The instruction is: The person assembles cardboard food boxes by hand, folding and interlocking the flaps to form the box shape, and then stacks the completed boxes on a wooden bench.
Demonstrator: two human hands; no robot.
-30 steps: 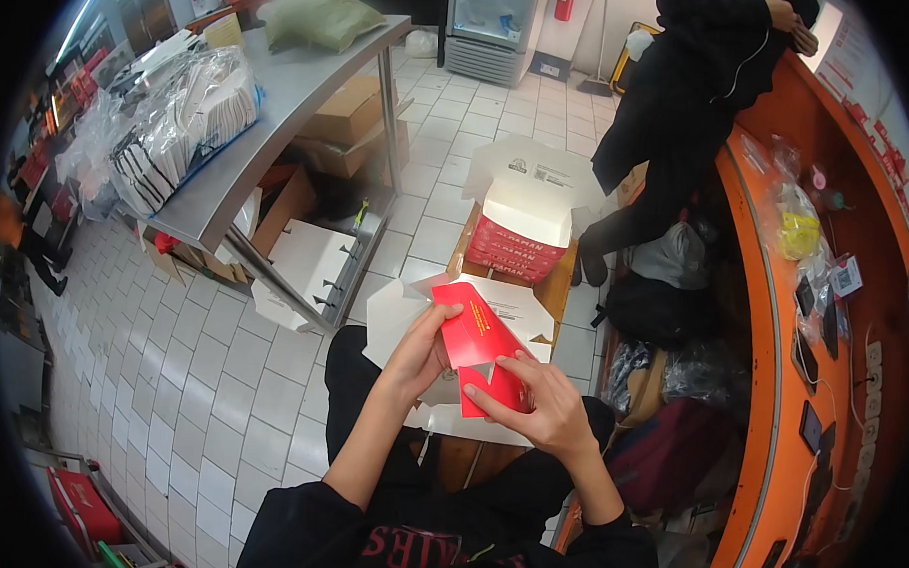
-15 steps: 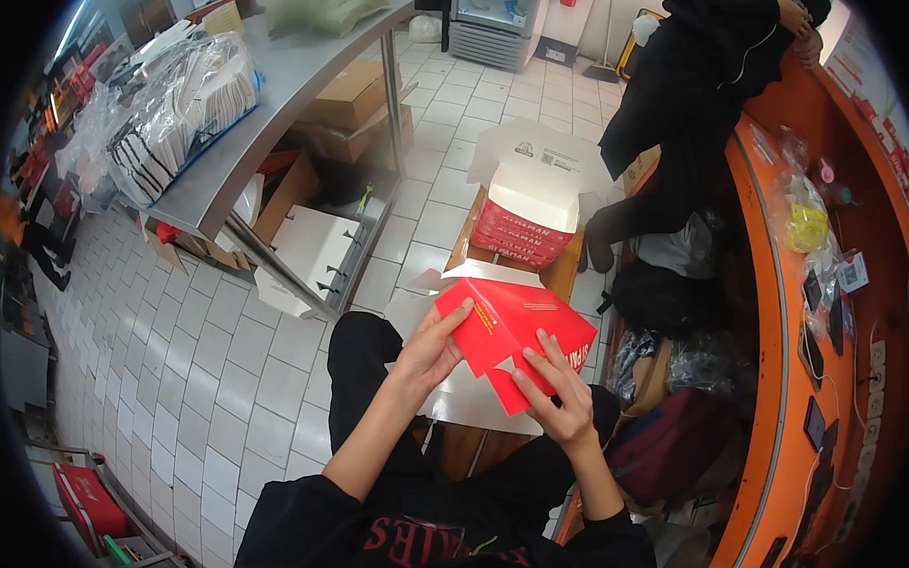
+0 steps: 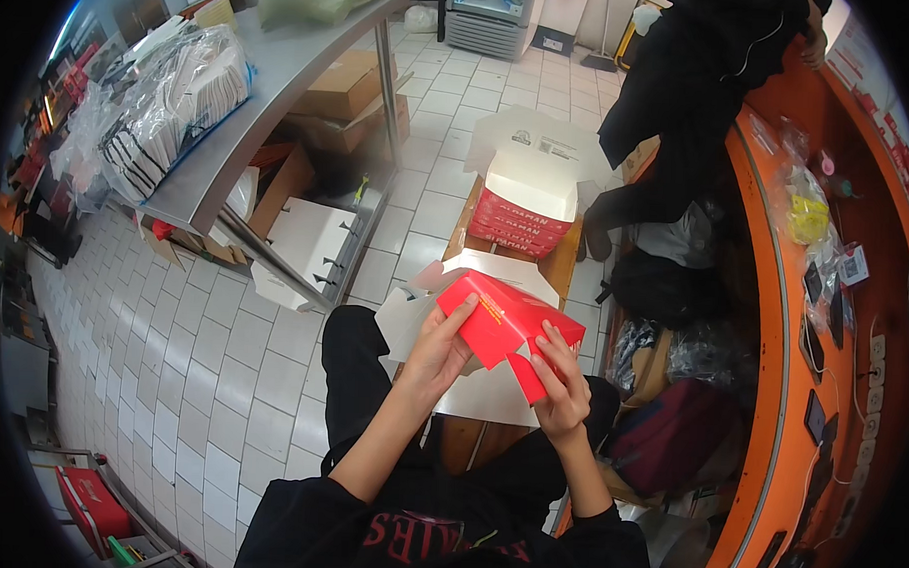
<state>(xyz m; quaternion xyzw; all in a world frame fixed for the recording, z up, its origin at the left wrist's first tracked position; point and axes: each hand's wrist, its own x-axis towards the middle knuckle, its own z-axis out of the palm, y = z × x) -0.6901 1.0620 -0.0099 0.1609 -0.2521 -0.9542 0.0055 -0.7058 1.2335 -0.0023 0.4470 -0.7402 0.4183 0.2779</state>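
Over my lap I hold a half-folded red cardboard box [image 3: 502,312], its inside and lid flaps white. My left hand [image 3: 436,355] pinches the left part of the red wall, thumb on the outside. My right hand [image 3: 563,388] grips the right wall and corner flap, which stands at an angle to the front panel. Beyond it on the wooden bench [image 3: 567,275] sits a stack of folded red boxes [image 3: 519,224], the top one with its white lid [image 3: 537,147] raised and its inside bare.
To the left stands a steel table [image 3: 281,88] bearing plastic-wrapped white cartons [image 3: 181,99], with brown cardboard boxes [image 3: 343,85] beneath. An orange counter [image 3: 764,295] curves along the right; bags [image 3: 664,291] lie under it. Another person [image 3: 682,82] in black is at the far right.
The red panels have bent from a flatter sheet into a more upright, box-like shape. My right hand has turned and closed further round the corner flap; both hands stay on the box.
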